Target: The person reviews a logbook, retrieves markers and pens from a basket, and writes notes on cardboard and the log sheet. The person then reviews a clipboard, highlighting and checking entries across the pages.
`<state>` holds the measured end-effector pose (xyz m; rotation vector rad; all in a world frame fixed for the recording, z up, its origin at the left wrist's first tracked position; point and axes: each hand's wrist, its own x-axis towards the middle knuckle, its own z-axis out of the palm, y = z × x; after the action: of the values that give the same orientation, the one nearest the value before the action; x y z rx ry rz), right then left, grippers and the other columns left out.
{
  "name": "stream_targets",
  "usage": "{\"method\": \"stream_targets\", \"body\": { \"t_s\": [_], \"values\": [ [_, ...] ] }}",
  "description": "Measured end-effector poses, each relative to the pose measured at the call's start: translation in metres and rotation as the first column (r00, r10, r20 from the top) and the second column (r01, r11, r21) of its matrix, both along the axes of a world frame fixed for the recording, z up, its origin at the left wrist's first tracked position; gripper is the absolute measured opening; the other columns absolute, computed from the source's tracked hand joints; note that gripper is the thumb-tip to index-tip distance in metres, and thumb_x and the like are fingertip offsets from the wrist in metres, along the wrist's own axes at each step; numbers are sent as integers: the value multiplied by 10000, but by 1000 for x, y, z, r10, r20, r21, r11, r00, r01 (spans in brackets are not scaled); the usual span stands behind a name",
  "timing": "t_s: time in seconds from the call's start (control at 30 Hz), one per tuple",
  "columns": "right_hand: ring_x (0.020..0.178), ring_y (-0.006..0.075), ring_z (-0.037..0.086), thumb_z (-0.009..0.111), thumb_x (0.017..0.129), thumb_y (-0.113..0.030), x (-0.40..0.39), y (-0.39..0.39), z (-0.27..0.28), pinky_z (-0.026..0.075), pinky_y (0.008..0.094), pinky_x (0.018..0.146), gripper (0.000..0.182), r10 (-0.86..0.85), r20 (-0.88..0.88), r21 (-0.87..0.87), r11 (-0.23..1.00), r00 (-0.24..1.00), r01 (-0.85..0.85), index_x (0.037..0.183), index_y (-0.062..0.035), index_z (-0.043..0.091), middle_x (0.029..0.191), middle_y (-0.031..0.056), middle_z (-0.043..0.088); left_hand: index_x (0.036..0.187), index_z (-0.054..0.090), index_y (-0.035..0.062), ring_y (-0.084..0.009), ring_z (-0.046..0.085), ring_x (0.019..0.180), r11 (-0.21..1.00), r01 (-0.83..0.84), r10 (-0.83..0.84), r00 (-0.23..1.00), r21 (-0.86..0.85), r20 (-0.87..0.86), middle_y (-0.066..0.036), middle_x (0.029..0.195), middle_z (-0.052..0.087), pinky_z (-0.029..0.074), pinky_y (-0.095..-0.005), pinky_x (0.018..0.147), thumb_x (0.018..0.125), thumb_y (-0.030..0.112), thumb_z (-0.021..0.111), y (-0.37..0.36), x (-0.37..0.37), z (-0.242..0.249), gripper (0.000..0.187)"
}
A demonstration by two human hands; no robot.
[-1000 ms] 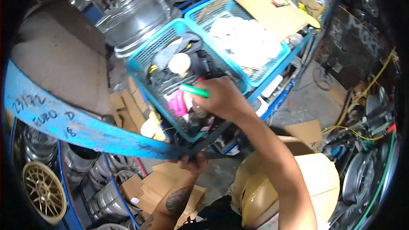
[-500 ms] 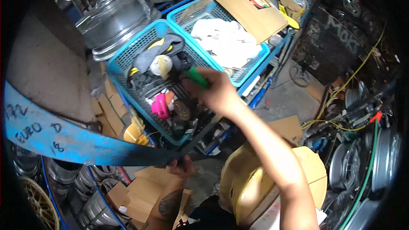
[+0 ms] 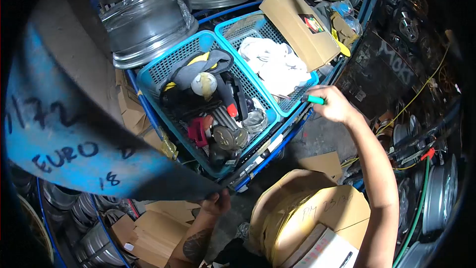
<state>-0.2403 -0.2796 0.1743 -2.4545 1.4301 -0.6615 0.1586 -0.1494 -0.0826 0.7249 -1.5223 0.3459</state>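
My left hand [image 3: 217,202] grips the lower corner of a large curved blue sheet [image 3: 84,154], which fills the left side and bears black handwriting. A green tool [image 3: 315,100] with a dark tip is held in my right hand [image 3: 333,103], beside the right edge of the baskets. In the nearer blue basket [image 3: 198,161] lie gloves [image 3: 216,60], a round white-topped item [image 3: 204,85], a pink tool [image 3: 197,132] and metal discs. White cloth [image 3: 272,64] fills part of the second blue basket [image 3: 238,29].
An open cardboard box [image 3: 300,32] rests on the second basket. Wrapped metal rims [image 3: 146,25] stand behind. Round cardboard packages [image 3: 317,213] are in front of me, with more rims [image 3: 440,193] at the right and a yellow cable [image 3: 414,100].
My right hand has moved right, from above the nearer basket to beside the second one, carrying the green tool. The blue sheet looks larger and closer, and the view has shifted.
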Motion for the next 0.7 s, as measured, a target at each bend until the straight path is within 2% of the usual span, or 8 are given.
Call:
{"method": "stream_targets", "body": {
  "t_s": [0.17, 0.27, 0.3, 0.4, 0.53, 0.6, 0.63, 0.7],
  "values": [
    [1033, 385, 686, 607, 741, -50, 27, 8, 18, 551, 498, 888, 313, -129, -329, 77, 984, 935, 163, 1029, -65, 729, 1076, 169, 725, 1310, 476, 115, -448, 379, 1335, 999, -17, 15, 998, 31, 61, -267, 1469, 294, 375, -593, 1078, 937, 117, 672, 4, 2, -11, 422],
    [1063, 382, 687, 603, 744, -56, 37, 16, 32, 560, 510, 894, 338, -183, -413, 132, 957, 892, 257, 1047, -94, 748, 1098, 175, 728, 1319, 468, 107, -426, 380, 1319, 998, -29, 23, 995, 61, 98, -255, 1455, 295, 380, -583, 1068, 932, 120, 683, 6, 4, -24, 443],
    [1026, 402, 681, 648, 749, -56, 32, 17, 26, 561, 499, 887, 320, -165, -395, 98, 971, 904, 220, 1063, -53, 708, 1068, 157, 728, 1322, 466, 104, -418, 381, 1314, 997, -43, 36, 994, 62, 105, -251, 1451, 295, 381, -579, 1065, 931, 121, 686, 6, 4, -21, 450],
    [1075, 374, 691, 602, 744, -49, 25, 22, 9, 573, 499, 923, 426, -177, -292, 10, 982, 940, 188, 1143, -106, 739, 1106, 159, 738, 1320, 510, 89, -439, 338, 1363, 997, -70, 70, 997, 13, 22, -261, 1514, 252, 363, -600, 1083, 929, 143, 692, 2, -3, -4, 434],
    [1089, 371, 689, 617, 773, -61, 30, 31, -15, 572, 498, 933, 440, -288, -212, -55, 957, 934, 283, 1204, -112, 692, 1236, 137, 699, 1354, 518, 124, -504, 259, 1438, 999, -6, 8, 997, 33, -83, -299, 1601, 156, 326, -633, 1121, 945, 190, 685, 2, 0, 8, 447],
    [1218, 359, 649, 611, 783, -49, 18, 33, -43, 554, 448, 1017, 519, -259, -35, -146, 957, 965, 251, 1295, -118, 652, 1343, 153, 662, 1400, 420, 113, -514, 272, 1434, 993, -117, 117, 988, -4, 101, -319, 1579, 171, 321, -625, 1131, 963, 215, 674, 1, 0, 34, 515],
    [1254, 354, 635, 590, 774, -17, 12, 36, -53, 535, 435, 1055, 552, -207, 89, -150, 964, 974, 219, 1315, -113, 648, 1380, 156, 646, 1425, 343, 78, -505, 302, 1420, 962, -252, 273, 920, -110, 281, -326, 1548, 213, 325, -612, 1133, 973, 226, 668, -4, -12, 83, 575],
    [1329, 330, 607, 518, 741, 71, 1, 42, -68, 487, 412, 1133, 660, -126, 279, -212, 959, 952, 189, 1368, -101, 634, 1449, 154, 618, 1425, 342, 78, -505, 304, 1420, 952, -284, 304, 918, -112, 256, -327, 1548, 213, 326, -611, 1133, 974, 227, 667, -3, -2, 76, 576]
  ]
}}
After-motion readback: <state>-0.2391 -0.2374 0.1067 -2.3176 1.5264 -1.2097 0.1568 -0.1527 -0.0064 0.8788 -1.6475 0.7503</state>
